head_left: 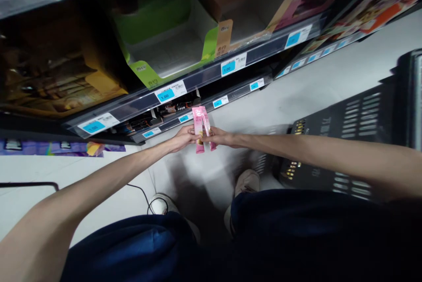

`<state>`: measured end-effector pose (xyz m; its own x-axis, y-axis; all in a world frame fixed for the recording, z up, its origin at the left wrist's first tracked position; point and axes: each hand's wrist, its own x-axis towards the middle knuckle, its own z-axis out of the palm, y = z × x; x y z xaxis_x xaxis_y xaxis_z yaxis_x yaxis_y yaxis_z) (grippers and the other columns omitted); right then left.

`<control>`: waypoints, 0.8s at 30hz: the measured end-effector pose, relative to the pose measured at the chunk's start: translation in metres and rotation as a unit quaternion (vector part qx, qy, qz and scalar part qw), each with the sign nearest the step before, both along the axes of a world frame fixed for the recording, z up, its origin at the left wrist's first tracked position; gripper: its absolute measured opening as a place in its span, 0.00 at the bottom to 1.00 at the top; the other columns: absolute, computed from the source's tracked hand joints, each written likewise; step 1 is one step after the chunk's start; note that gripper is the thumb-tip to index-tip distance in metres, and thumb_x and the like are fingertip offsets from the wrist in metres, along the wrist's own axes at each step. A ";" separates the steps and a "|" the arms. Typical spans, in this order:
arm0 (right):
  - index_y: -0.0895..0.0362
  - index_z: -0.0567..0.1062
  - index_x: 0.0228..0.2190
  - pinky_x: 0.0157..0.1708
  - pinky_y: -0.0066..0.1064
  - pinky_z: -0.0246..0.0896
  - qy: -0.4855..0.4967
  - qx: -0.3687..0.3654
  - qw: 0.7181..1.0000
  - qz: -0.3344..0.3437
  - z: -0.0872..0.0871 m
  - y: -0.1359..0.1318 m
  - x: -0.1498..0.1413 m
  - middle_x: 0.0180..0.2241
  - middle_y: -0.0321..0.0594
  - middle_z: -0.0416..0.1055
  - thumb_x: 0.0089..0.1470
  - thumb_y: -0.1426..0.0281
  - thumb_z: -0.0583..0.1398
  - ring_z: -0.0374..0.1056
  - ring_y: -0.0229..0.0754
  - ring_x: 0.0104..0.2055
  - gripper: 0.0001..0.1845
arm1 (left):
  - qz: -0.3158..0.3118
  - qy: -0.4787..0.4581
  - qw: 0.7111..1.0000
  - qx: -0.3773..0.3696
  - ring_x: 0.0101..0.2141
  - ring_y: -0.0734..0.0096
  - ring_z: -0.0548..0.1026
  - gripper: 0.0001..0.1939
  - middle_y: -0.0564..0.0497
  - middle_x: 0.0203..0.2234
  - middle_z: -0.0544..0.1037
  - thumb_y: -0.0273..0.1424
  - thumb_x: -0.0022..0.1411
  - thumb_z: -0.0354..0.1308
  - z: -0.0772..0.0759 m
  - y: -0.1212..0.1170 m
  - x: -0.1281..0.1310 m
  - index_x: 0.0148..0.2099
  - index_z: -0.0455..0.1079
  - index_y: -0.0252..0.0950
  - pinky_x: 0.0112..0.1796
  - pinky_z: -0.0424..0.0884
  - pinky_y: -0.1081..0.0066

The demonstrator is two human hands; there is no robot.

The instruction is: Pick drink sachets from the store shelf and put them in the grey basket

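Fingers of left hand [183, 138] clamped on one pink packet [198, 119]; fingers of right hand [223, 137] clamped on second packet [206, 120] — both side by side above floor [277, 101], near lower shelf [237, 92]. Green carton [158, 16] on upper shelf [202, 76] — dark slotted crate [336, 117] at right.

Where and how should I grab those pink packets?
Probably pinch the pink packets by the ends nearest the shelf, coming from that side: they're long and slim, and those ends stick out free, while the left hand and right hand hold them lower down.
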<state>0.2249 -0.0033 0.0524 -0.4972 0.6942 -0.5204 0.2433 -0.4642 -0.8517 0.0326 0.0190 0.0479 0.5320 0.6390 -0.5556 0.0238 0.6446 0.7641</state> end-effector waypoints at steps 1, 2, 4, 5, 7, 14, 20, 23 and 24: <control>0.57 0.71 0.35 0.19 0.25 0.58 -0.026 -0.007 1.000 -0.014 -0.001 0.001 -0.001 0.25 0.36 0.68 0.48 0.57 0.67 0.61 0.33 0.21 0.19 | -0.004 -0.002 1.000 0.005 0.34 0.68 0.77 0.23 0.47 0.35 0.80 0.29 0.45 0.71 -0.002 0.000 0.000 0.45 0.72 0.33 0.40 0.71 0.67; 0.57 0.70 0.34 0.17 0.24 0.55 -0.057 -0.016 0.998 -0.030 -0.003 0.002 -0.001 0.22 0.35 0.66 0.49 0.56 0.66 0.60 0.33 0.20 0.19 | -0.005 -0.004 1.000 0.008 0.34 0.68 0.77 0.23 0.47 0.35 0.79 0.29 0.46 0.72 -0.003 0.000 0.001 0.45 0.72 0.33 0.40 0.71 0.67; 0.57 0.69 0.35 0.14 0.24 0.49 -0.107 -0.042 0.992 -0.054 -0.008 0.004 -0.002 0.19 0.33 0.62 0.54 0.55 0.62 0.57 0.33 0.17 0.18 | 0.005 0.001 1.000 0.009 0.31 0.70 0.76 0.22 0.48 0.32 0.78 0.31 0.48 0.71 -0.008 0.001 0.002 0.44 0.71 0.33 0.35 0.71 0.69; 0.57 0.69 0.36 0.13 0.24 0.47 -0.117 -0.061 0.989 -0.060 -0.010 0.005 -0.003 0.19 0.33 0.62 0.57 0.55 0.59 0.57 0.33 0.17 0.17 | 0.015 0.010 1.000 0.003 0.27 0.72 0.75 0.20 0.50 0.29 0.77 0.33 0.51 0.70 -0.010 0.002 0.003 0.44 0.70 0.33 0.32 0.70 0.70; 0.58 0.71 0.36 0.15 0.24 0.49 -0.113 -0.080 0.988 -0.070 -0.014 0.007 -0.002 0.21 0.35 0.65 0.61 0.56 0.55 0.59 0.34 0.19 0.17 | 0.037 0.039 0.998 -0.025 0.20 0.75 0.70 0.17 0.53 0.23 0.73 0.38 0.57 0.64 -0.014 0.005 0.004 0.45 0.69 0.33 0.25 0.67 0.73; 0.59 0.73 0.30 0.25 0.26 0.57 -0.056 0.032 0.987 -0.150 -0.023 0.004 0.000 0.24 0.35 0.66 0.49 0.53 0.64 0.61 0.35 0.27 0.20 | 0.033 -0.013 0.993 -0.112 0.22 0.73 0.67 0.18 0.53 0.22 0.68 0.45 0.64 0.52 -0.015 0.011 0.007 0.40 0.69 0.34 0.25 0.68 0.73; 0.57 0.69 0.31 0.28 0.26 0.62 0.032 -0.018 0.980 -0.196 -0.028 0.004 -0.004 0.27 0.35 0.72 0.38 0.64 0.72 0.68 0.36 0.29 0.21 | 0.067 0.018 0.998 -0.003 0.25 0.78 0.67 0.10 0.56 0.26 0.68 0.28 0.53 0.66 -0.018 0.009 0.008 0.35 0.67 0.35 0.26 0.64 0.78; 0.57 0.68 0.34 0.29 0.28 0.65 0.036 -0.038 0.977 -0.208 -0.026 0.005 -0.005 0.31 0.38 0.76 0.41 0.67 0.71 0.71 0.38 0.29 0.21 | 0.078 0.038 0.996 0.020 0.28 0.76 0.69 0.15 0.55 0.30 0.69 0.32 0.50 0.68 -0.021 0.009 0.005 0.36 0.65 0.35 0.29 0.67 0.75; 0.57 0.68 0.36 0.29 0.28 0.66 0.034 -0.046 0.976 -0.212 -0.025 0.005 -0.005 0.32 0.39 0.77 0.42 0.68 0.70 0.72 0.39 0.29 0.21 | 0.077 0.043 0.996 0.025 0.29 0.75 0.70 0.17 0.55 0.31 0.69 0.33 0.49 0.69 -0.022 0.010 0.004 0.36 0.64 0.35 0.29 0.68 0.73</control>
<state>0.2202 0.0020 0.0277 -0.2109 0.7972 -0.5657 -0.0420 -0.5856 -0.8095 0.0371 0.0286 0.0261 0.3766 0.7377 -0.5603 -0.0059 0.6068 0.7949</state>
